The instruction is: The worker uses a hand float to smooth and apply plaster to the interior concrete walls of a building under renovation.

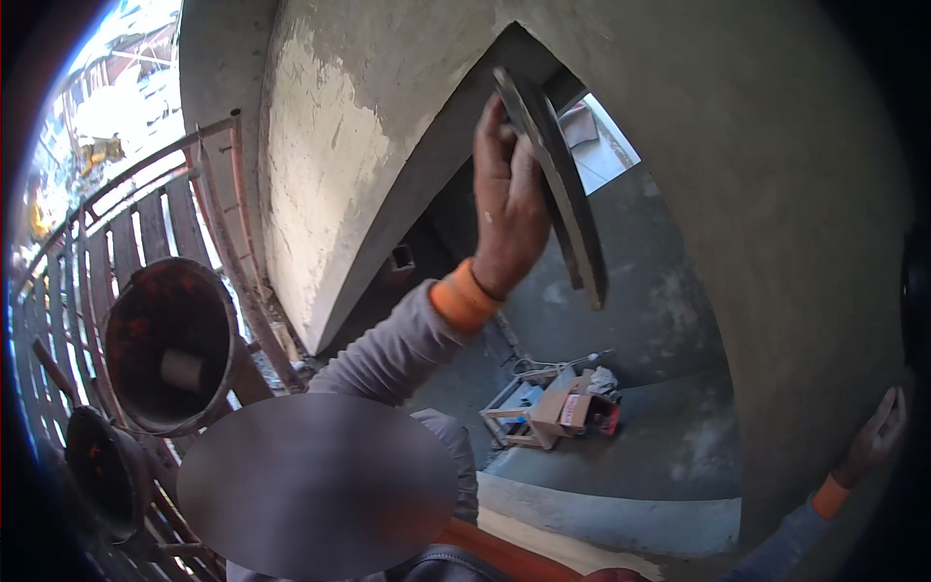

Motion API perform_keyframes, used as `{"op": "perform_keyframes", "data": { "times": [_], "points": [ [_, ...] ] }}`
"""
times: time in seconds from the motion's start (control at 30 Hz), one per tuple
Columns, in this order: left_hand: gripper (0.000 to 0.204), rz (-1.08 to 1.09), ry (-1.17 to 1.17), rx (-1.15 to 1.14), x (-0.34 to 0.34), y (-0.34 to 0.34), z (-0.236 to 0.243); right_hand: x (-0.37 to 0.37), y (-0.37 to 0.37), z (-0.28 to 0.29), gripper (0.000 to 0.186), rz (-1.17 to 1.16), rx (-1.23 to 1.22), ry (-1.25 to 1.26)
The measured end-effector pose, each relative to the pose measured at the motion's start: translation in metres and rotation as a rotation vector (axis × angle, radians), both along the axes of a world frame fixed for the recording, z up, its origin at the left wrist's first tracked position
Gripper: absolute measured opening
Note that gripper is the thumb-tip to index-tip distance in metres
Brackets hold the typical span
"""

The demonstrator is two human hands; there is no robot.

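Observation:
My left hand (509, 199) is raised in front of a pointed wall opening, its fingers closed round a plastering float (555, 165). The float is long, dark and flat, seen nearly edge-on and tilted, with its upper end near the peak of the opening. Its handle is hidden by my fingers. At the far right, my right hand (876, 432) is by the grey plastered wall (815, 242), fingers stretched upward and nothing visible in them. Whether its palm touches the wall I cannot tell. Both sleeves are grey with orange cuffs.
A large bucket (228, 369) with a pale cylinder (181, 371) inside stands on the left, a smaller dark bucket (136, 475) below it. Behind them runs a slatted platform with metal rails (218, 204). Through the opening, a cardboard box (558, 403) and a wooden frame (504, 417) show lower down.

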State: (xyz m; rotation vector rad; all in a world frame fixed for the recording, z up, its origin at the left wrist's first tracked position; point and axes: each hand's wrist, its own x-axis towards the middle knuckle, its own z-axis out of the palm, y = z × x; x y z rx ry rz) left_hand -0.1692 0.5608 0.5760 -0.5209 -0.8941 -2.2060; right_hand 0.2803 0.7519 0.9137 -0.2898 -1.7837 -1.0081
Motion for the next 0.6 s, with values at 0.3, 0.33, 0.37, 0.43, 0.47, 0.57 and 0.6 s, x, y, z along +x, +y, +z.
{"op": "perform_keyframes", "data": {
  "times": [0.3, 0.33, 0.37, 0.43, 0.47, 0.57, 0.6],
  "points": [
    [0.057, -0.597, -0.031, 0.583, -0.044, 0.053, 0.040, -0.005, -0.011, -0.003, 0.024, 0.008, 0.012, 0.006],
    [0.057, -0.591, -0.031, 0.580, -0.050, 0.063, 0.039, -0.003, -0.007, -0.002, 0.024, 0.014, 0.009, 0.005],
    [0.056, -0.460, -0.056, 0.514, -0.060, 0.075, 0.036, 0.000, -0.001, -0.001, 0.024, 0.000, -0.022, 0.031],
    [0.051, -0.481, -0.141, 0.357, -0.042, 0.077, 0.038, -0.001, 0.000, -0.001, 0.024, -0.017, -0.051, 0.057],
    [0.051, -0.294, -0.144, 0.066, -0.040, 0.107, 0.025, -0.003, -0.005, -0.003, 0.024, 0.011, -0.006, 0.022],
    [0.054, -0.605, -0.225, -0.043, 0.000, 0.123, 0.014, -0.010, -0.006, -0.005, 0.024, 0.045, 0.046, -0.009],
    [0.055, -0.619, -0.212, 0.103, 0.002, 0.113, 0.012, -0.010, -0.005, -0.007, 0.024, 0.061, 0.052, -0.006]
  ]
}}
